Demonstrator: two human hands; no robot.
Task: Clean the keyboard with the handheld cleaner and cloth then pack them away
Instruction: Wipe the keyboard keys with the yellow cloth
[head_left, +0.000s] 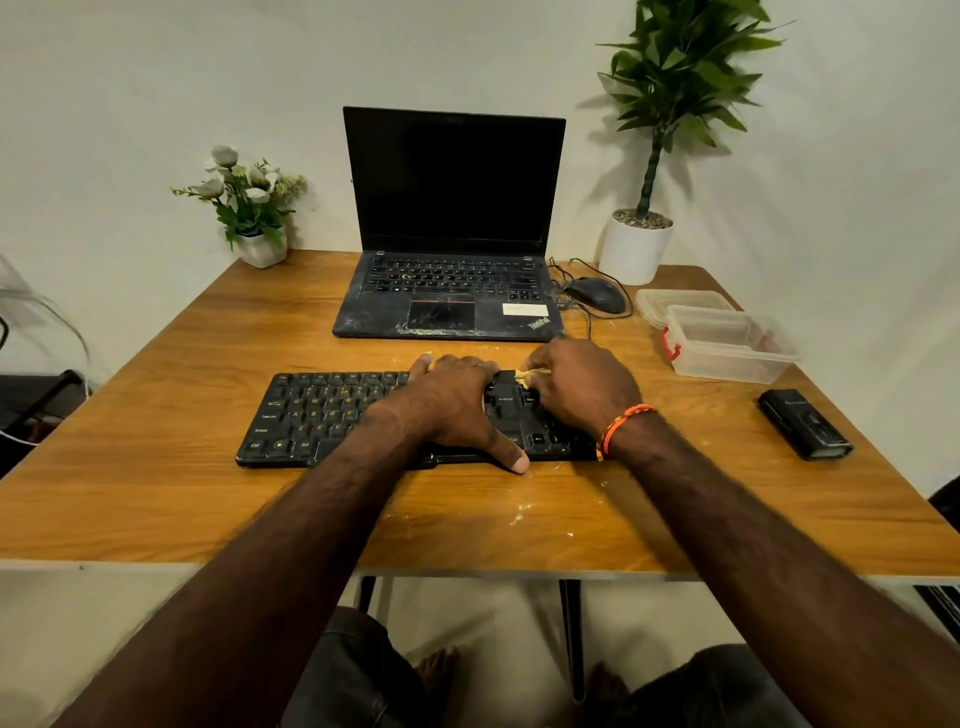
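Note:
A black keyboard (311, 415) lies across the middle of the wooden table. My left hand (452, 405) rests flat on its centre, thumb on the front edge. My right hand (582, 389) is over the keyboard's right end, its fingers curled on a small yellowish cloth (525, 376), only a bit of which shows at the top row of keys. The black handheld cleaner (804, 425) lies by itself on the table to the far right, apart from both hands.
An open black laptop (452, 218) stands behind the keyboard, with a wired mouse (597, 294) to its right. A clear plastic box (727, 348) and its lid (680, 300) sit at the right. Two potted plants stand at the back. Pale crumbs (519, 514) dot the table (156, 467) front.

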